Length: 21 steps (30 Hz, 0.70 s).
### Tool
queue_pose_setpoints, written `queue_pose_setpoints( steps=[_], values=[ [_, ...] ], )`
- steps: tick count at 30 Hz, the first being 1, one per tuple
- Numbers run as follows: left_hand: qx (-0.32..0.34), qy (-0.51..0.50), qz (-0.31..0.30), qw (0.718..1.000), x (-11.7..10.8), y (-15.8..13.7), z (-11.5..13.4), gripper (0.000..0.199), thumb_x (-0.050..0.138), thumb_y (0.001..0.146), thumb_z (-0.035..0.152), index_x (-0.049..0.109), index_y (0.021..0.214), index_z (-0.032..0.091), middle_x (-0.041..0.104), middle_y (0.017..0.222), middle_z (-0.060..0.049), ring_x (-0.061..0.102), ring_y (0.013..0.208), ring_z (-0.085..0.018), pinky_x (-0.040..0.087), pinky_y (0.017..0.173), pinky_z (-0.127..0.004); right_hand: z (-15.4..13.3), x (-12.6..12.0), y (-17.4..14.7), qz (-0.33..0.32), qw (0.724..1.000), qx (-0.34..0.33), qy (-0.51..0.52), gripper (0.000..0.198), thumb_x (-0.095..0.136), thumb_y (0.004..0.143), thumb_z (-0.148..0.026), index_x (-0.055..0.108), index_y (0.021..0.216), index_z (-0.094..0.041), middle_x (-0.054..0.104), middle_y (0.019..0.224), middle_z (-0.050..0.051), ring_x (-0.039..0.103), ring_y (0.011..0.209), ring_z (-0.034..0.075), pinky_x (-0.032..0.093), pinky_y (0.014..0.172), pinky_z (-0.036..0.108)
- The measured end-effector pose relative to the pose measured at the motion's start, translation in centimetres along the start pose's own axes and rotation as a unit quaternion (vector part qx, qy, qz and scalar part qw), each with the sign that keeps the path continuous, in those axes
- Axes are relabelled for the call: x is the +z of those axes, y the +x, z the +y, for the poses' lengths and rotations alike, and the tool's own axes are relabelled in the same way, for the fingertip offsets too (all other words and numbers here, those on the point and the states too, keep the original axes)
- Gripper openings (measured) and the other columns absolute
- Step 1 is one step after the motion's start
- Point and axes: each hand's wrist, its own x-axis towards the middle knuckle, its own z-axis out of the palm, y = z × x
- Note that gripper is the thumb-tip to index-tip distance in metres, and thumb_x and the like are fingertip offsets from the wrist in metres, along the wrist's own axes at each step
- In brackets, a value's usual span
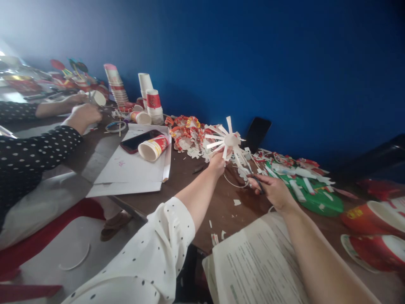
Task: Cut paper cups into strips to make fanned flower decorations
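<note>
My left hand (217, 163) grips a white paper cup (231, 140) whose wall is cut into strips that fan out around its round base. In my right hand (275, 191) is a pair of scissors (260, 184), its blades pointing toward the lower strips of the cup. Whether the blades touch a strip I cannot tell. Below the cup a thin white paper ring (236, 184) lies near the scissors. Red and white paper scraps (186, 137) are heaped behind my left hand.
A phone (257, 131) leans against the blue wall. Right of my hands is a green plate (329, 204) with scraps. Stacked cups (154, 105), a white folder (126, 173) and a second phone (142, 142) stand or lie left. At far left, a co-worker's hands (85, 116) work on a cup.
</note>
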Motion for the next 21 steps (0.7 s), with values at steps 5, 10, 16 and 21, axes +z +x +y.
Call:
queue_pose_setpoints(
  steps=[5, 10, 16, 21],
  values=[
    [0.006, 0.015, -0.004, 1.0, -0.26, 0.41, -0.31, 0.031, 0.083, 0.067, 0.031, 0.058, 0.07, 0.014, 0.043, 0.048, 0.006, 0.029, 0.04, -0.002, 0.018, 0.042, -0.021, 0.29, -0.07, 0.07, -0.001, 1.0, 0.006, 0.008, 0.054, 0.081, 0.062, -0.054, 0.08, 0.1, -0.016, 0.065, 0.07, 0.002, 0.052, 0.056, 0.012, 0.045, 0.06, 0.028],
    [0.003, 0.011, -0.002, 1.0, -0.26, 0.43, -0.3, 0.029, 0.082, 0.068, 0.03, 0.06, 0.075, 0.014, 0.042, 0.048, 0.007, 0.03, 0.039, -0.003, 0.019, 0.041, -0.02, 0.35, -0.13, 0.1, -0.006, 1.0, 0.009, 0.016, 0.055, 0.082, 0.06, -0.054, 0.08, 0.1, -0.015, 0.065, 0.07, 0.002, 0.052, 0.057, 0.011, 0.044, 0.06, 0.027],
    [0.002, 0.009, 0.007, 1.0, -0.24, 0.43, -0.22, 0.021, 0.077, 0.075, 0.023, 0.059, 0.073, 0.013, 0.043, 0.048, 0.006, 0.031, 0.04, -0.003, 0.02, 0.042, -0.02, 0.04, -0.02, -0.05, -0.005, 1.0, 0.008, 0.01, 0.055, 0.082, 0.061, -0.054, 0.08, 0.099, -0.015, 0.065, 0.069, 0.002, 0.052, 0.057, 0.011, 0.044, 0.06, 0.027],
    [-0.003, 0.006, 0.011, 1.0, -0.24, 0.49, -0.22, 0.02, 0.078, 0.075, 0.022, 0.06, 0.074, 0.013, 0.042, 0.048, 0.006, 0.031, 0.04, -0.003, 0.02, 0.042, -0.021, 0.1, -0.12, -0.05, -0.001, 1.0, 0.009, 0.009, 0.053, 0.083, 0.061, -0.052, 0.08, 0.099, -0.016, 0.064, 0.068, 0.001, 0.051, 0.056, 0.011, 0.044, 0.059, 0.026]
  ],
)
